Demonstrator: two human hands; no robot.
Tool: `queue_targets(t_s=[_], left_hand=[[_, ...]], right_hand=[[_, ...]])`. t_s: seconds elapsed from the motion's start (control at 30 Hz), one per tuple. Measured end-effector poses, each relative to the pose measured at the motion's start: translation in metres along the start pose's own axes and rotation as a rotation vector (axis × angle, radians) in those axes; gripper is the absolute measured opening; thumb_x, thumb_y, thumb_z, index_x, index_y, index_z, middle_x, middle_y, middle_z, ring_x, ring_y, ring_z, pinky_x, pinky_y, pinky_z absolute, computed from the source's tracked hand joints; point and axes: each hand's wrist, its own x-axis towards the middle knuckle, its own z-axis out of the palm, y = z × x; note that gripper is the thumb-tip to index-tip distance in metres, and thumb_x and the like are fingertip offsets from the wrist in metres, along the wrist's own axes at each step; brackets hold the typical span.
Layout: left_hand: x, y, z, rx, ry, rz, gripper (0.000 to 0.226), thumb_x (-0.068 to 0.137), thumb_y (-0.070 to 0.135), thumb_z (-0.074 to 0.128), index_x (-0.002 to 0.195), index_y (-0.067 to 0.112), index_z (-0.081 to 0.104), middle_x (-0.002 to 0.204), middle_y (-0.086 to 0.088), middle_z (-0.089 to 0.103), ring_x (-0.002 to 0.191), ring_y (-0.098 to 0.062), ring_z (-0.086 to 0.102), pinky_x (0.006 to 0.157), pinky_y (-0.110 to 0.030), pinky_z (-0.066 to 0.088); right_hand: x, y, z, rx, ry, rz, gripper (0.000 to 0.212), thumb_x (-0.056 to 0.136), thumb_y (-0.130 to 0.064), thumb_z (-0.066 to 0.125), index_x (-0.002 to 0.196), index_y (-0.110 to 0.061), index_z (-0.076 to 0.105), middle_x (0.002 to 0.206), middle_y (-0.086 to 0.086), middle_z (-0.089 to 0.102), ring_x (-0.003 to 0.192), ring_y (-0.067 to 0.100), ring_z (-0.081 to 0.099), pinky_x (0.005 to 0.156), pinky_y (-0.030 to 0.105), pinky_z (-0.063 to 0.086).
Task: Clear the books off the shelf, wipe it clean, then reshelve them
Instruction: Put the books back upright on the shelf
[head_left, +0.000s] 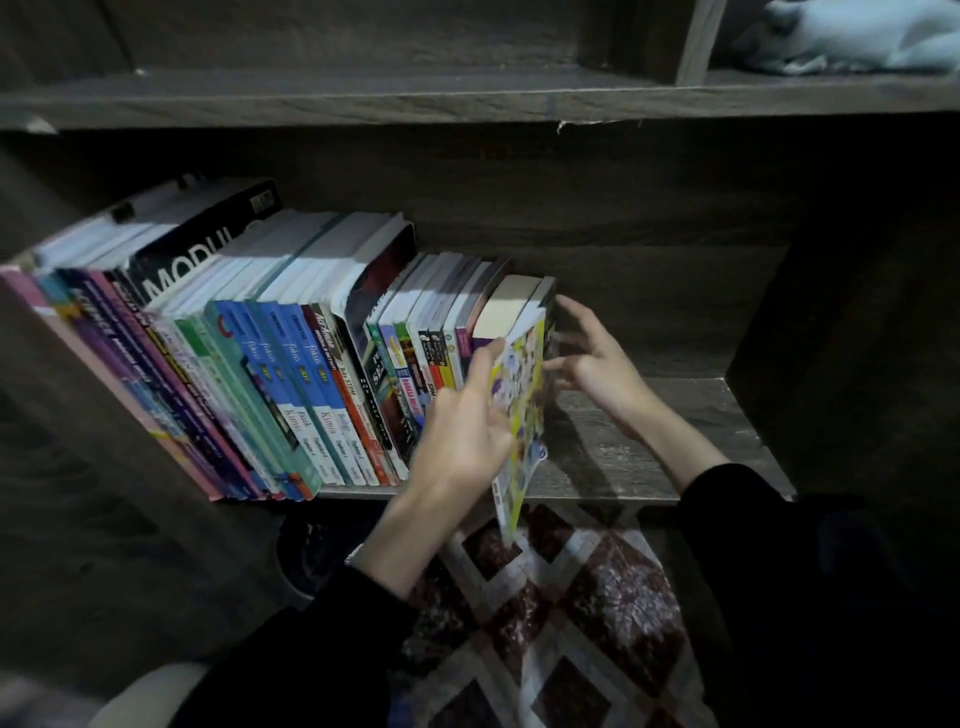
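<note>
While the left hand grips a yellow book beside the shelved books, the right hand is spread open.

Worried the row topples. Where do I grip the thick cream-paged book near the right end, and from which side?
I'd pinch the thick book across its covers at the upper front corner, coming from the right, where the shelf is bare. Its left face is packed against the row; the yellow book must clear first.
</note>
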Motion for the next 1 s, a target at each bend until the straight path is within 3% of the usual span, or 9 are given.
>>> queue_targets(t_s=[0.1, 0.17, 0.33, 0.47, 0.53, 0.67, 0.8, 0.9, 1.0], left_hand=[[-0.017, -0.008, -0.032, 0.021, 0.043, -0.011, 0.065, 0.093, 0.003, 0.055, 0.144, 0.035, 0.03, 0.055, 0.002, 0.051, 0.032, 0.0, 0.042, 0.037, -0.014, 0.039], [-0.025, -0.015, -0.053, 0.042, 0.074, -0.024, 0.061, 0.091, 0.002, 0.058, 0.14, 0.032, 0.039, 0.048, 0.003, 0.05, 0.033, -0.003, 0.043, 0.037, -0.015, 0.039], [-0.039, -0.025, -0.089, 0.112, 0.14, -0.053, 0.056, 0.088, 0.006, 0.064, 0.133, 0.033, 0.047, 0.043, 0.0, 0.045, 0.038, -0.02, 0.048, 0.038, -0.018, 0.036], [-0.043, -0.022, -0.097, 0.077, 0.163, -0.044, 0.053, 0.088, 0.01, 0.065, 0.132, 0.033, 0.048, 0.048, -0.013, 0.049, 0.046, -0.026, 0.059, 0.048, -0.023, 0.046], [-0.042, -0.017, -0.097, 0.069, 0.171, -0.016, 0.052, 0.088, 0.01, 0.065, 0.13, 0.035, 0.049, 0.045, -0.009, 0.045, 0.04, -0.01, 0.052, 0.042, -0.016, 0.039], [-0.029, -0.003, -0.093, 0.09, 0.175, 0.028, 0.051, 0.088, 0.014, 0.065, 0.13, 0.038, 0.048, 0.047, -0.004, 0.044, 0.048, -0.004, 0.046, 0.044, -0.014, 0.03], [-0.003, 0.014, -0.089, 0.15, 0.173, 0.083, 0.054, 0.087, 0.006, 0.062, 0.13, 0.035, 0.047, 0.065, 0.002, 0.048, 0.048, -0.004, 0.051, 0.04, -0.021, 0.038], [0.023, 0.022, -0.084, 0.188, 0.16, 0.102, 0.058, 0.084, 0.003, 0.057, 0.132, 0.032, 0.044, 0.09, -0.006, 0.055, 0.074, -0.024, 0.062, 0.056, -0.033, 0.052], [0.045, 0.026, -0.069, 0.215, 0.197, 0.143, 0.057, 0.085, 0.002, 0.054, 0.135, 0.028, 0.043, 0.099, -0.006, 0.054, 0.066, -0.02, 0.057, 0.05, -0.028, 0.042]], right_hand=[[0.0, -0.007, 0.015, -0.241, -0.055, -0.149, 0.079, 0.076, -0.005, 0.051, 0.147, -0.035, 0.032, 0.155, 0.005, 0.029, 0.142, 0.023, 0.028, 0.116, 0.039, 0.027], [-0.002, -0.014, 0.023, -0.434, -0.118, -0.21, 0.082, 0.08, -0.003, 0.051, 0.149, -0.038, 0.025, 0.161, 0.003, 0.013, 0.147, 0.025, 0.012, 0.117, 0.035, 0.017], [-0.009, -0.025, 0.037, -0.848, -0.203, -0.218, 0.083, 0.088, -0.016, 0.052, 0.146, -0.056, 0.008, 0.161, -0.012, 0.0, 0.144, 0.038, 0.011, 0.11, 0.054, 0.027], [-0.011, -0.012, 0.036, -0.905, -0.123, -0.297, 0.073, 0.093, -0.029, 0.052, 0.149, -0.048, 0.009, 0.161, -0.011, 0.002, 0.145, 0.031, 0.015, 0.109, 0.052, 0.034], [-0.015, -0.002, 0.03, -0.861, -0.082, -0.335, 0.069, 0.094, -0.028, 0.052, 0.149, -0.043, 0.015, 0.161, -0.011, 0.004, 0.146, 0.027, 0.015, 0.11, 0.048, 0.033], [-0.022, 0.009, 0.023, -0.784, -0.033, -0.369, 0.067, 0.094, -0.022, 0.054, 0.15, -0.038, 0.019, 0.161, -0.008, 0.005, 0.147, 0.023, 0.012, 0.115, 0.041, 0.024], [-0.021, 0.012, 0.021, -0.773, -0.037, -0.364, 0.07, 0.094, -0.023, 0.055, 0.15, -0.039, 0.017, 0.161, -0.008, 0.003, 0.148, 0.025, 0.011, 0.115, 0.045, 0.026], [-0.02, 0.012, 0.022, -0.768, -0.045, -0.351, 0.071, 0.093, -0.024, 0.055, 0.15, -0.04, 0.016, 0.161, -0.009, 0.002, 0.148, 0.024, 0.01, 0.116, 0.047, 0.026], [-0.018, 0.011, 0.025, -0.755, -0.049, -0.344, 0.072, 0.093, -0.023, 0.056, 0.15, -0.04, 0.016, 0.161, -0.009, 0.002, 0.148, 0.025, 0.01, 0.115, 0.049, 0.026]])
